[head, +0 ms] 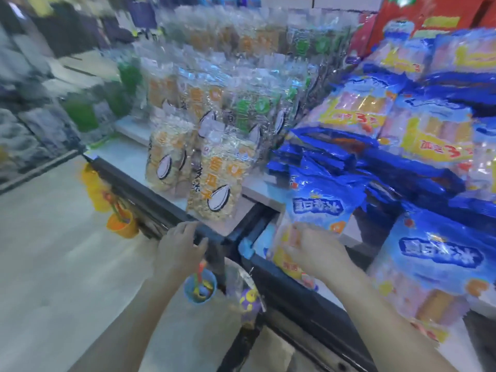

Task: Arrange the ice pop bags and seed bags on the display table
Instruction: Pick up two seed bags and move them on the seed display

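Observation:
My right hand [314, 249] grips a blue-topped ice pop bag [316, 208] standing at the front edge of the display table [126, 159]. More ice pop bags [418, 130] lie stacked to the right, and one [434, 264] leans at the near right. Clear seed bags with orange print [214, 183] stand upright in rows to the left and behind. My left hand [181, 241] rests with curled fingers on the table's dark front rail [150, 200], below the nearest seed bag. The picture is blurred by motion.
Small toy buckets hang off the rail: orange [122, 224] and yellow [94, 183] at the left, blue [200, 287] under my left hand. A purple toy pack [248, 302] hangs beside it. Red boxes [418, 14] stand at the back right. Light floor lies at the left.

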Tool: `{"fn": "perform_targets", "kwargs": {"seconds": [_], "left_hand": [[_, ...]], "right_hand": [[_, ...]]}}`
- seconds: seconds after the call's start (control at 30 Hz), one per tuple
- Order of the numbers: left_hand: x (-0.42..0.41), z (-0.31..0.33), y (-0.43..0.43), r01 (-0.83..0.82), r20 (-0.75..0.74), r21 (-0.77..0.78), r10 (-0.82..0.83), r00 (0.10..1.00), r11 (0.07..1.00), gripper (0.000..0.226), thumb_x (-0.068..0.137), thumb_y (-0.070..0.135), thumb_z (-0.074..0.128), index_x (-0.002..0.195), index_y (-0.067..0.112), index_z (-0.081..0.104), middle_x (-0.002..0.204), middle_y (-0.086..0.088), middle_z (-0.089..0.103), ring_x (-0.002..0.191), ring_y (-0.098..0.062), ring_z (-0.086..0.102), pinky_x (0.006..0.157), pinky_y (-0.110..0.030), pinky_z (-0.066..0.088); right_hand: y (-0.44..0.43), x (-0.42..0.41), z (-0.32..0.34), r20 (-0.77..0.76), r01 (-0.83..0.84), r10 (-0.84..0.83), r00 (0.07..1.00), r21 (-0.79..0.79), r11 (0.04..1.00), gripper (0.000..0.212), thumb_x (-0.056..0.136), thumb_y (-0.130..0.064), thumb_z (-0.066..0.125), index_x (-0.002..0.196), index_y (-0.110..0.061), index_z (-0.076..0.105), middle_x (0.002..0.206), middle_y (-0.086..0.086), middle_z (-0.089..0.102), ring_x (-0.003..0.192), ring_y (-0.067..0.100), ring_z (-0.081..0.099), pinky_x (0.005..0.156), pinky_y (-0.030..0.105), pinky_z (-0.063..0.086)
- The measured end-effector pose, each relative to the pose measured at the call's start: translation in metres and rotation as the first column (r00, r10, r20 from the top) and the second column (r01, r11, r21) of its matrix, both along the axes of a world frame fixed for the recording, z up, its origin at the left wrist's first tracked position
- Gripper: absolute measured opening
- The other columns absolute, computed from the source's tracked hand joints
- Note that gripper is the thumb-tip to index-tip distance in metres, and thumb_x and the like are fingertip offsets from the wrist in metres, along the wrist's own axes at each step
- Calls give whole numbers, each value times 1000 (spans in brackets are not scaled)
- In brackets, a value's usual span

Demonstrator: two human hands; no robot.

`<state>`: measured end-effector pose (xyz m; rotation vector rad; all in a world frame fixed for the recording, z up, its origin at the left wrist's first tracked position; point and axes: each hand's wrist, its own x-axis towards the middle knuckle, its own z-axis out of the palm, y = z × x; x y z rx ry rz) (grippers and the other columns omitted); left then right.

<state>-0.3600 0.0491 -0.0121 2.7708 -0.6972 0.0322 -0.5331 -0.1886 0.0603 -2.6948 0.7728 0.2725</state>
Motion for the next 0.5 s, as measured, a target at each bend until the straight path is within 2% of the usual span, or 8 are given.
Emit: {"fn": "perform_targets", "kwargs": {"seconds": [0.1, 0.23, 0.33, 0.4, 0.5], "left_hand": [[27, 6, 36, -66, -44, 19, 67, 997, 998, 49, 85, 38, 67, 125, 9, 69, 123, -15, 71, 111, -39, 66, 90, -48, 54], [54, 11, 71, -79, -3, 40, 79, 997, 996, 44, 80, 40, 55, 101, 7, 75, 96, -13, 76, 81, -37, 72, 62, -42, 58], [86, 7, 86, -90, -3, 60, 91, 996, 994, 37, 76, 36, 61, 95, 7, 74, 93, -13, 75, 79, -38, 71, 63, -44, 57], [113, -3, 94, -88, 4, 85, 88, 996, 993, 43, 78, 41, 53, 97, 8, 73, 93, -13, 75, 82, -39, 70, 64, -45, 57], [157, -11, 104, -70, 6, 115, 70, 998, 991, 53, 79, 47, 45, 99, 6, 73, 93, -15, 74, 83, -40, 70, 64, -45, 58]], "right_hand": [[24, 51, -6, 20, -98, 98, 995, 2, 995, 47, 99, -49, 54, 134, -17, 51, 135, 7, 59, 127, 33, 56, 96, 41, 49], [51, 109, -18, -13, -206, 206, 979, -33, 978, 59, 101, -52, 51, 146, -15, 44, 140, 11, 55, 128, 34, 53, 98, 43, 48], [67, 146, -27, -47, -236, 234, 971, -27, 971, 55, 102, -53, 48, 142, -16, 44, 135, 11, 58, 125, 34, 53, 87, 42, 47], [74, 171, -35, -46, -254, 253, 966, -31, 967, 51, 102, -54, 46, 136, -15, 49, 130, 9, 62, 119, 32, 57, 80, 40, 47], [85, 219, -43, -59, -293, 290, 955, -63, 954, 56, 103, -55, 45, 141, -13, 47, 130, 9, 62, 114, 30, 63, 75, 38, 49]]}}
